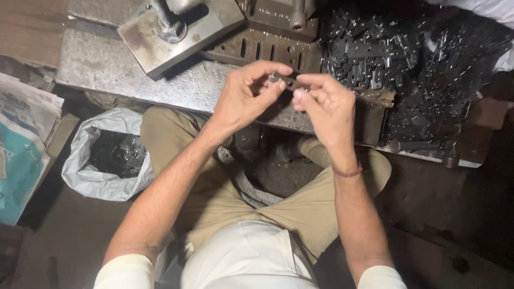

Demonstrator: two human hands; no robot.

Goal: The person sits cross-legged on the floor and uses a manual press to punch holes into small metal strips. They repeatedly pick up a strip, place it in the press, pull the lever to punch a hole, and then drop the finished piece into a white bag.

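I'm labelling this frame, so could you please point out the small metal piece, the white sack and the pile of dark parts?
small metal piece [287, 81], head view, middle.
white sack [85, 179], head view, left wall.
pile of dark parts [417, 69], head view, centre.

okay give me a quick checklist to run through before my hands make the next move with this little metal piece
1. Left hand on the metal piece: ok, thumb and fingers pinch its left end.
2. Right hand on the piece: ok, fingertips touch its right end.
3. Piece held off the bench: ok, it is in the air above the bench edge.
4. Pile of dark parts close by: ok, just right of the hands.
5. White bag open: ok, mouth open beside the left knee.
6. Piece's condition: cannot tell, too small and mostly covered.
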